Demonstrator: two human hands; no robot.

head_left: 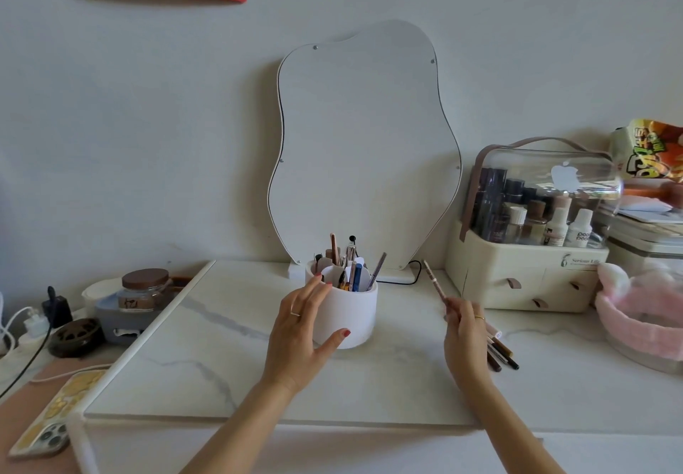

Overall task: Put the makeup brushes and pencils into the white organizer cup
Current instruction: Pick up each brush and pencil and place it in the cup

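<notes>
There is one view only, from a wide-angle camera on the person's head. It looks forward and down over the marble tabletop [229, 370] toward the wall, close enough that both forearms reach in from the bottom edge. Straight ahead leans a wavy mirror [366, 148].

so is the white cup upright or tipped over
Upright. The white organizer cup stands on its base on the marble slab, brushes and pencils poking up from its open top, with the left hand against its side.
</notes>
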